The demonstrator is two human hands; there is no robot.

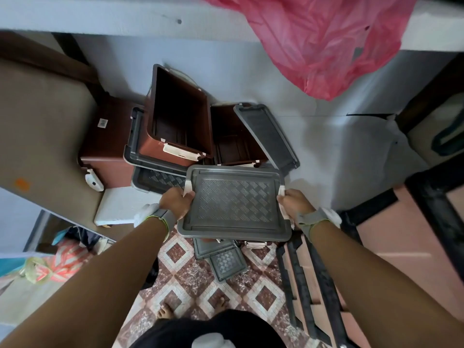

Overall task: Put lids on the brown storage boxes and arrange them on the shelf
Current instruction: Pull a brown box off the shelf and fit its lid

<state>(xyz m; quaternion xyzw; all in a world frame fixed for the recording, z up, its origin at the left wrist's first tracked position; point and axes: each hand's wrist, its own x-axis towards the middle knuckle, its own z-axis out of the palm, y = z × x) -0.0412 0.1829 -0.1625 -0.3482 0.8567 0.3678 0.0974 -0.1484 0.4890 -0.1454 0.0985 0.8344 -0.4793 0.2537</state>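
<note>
A grey lid with a woven-pattern top sits between both hands: the left hand grips its 9 o'clock edge, the right hand its 3 o'clock edge. The box beneath is mostly hidden. Open brown boxes lie at 12 o'clock.

Head camera looks steeply down (close) at floor.

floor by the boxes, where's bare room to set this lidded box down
Bare grey floor lies right of the leaning lid, below the pink bag. The tiled floor near the feet is partly free, beside the small lids. It is crowded left of the lid both hands hold: open boxes and stacked lids.
</note>
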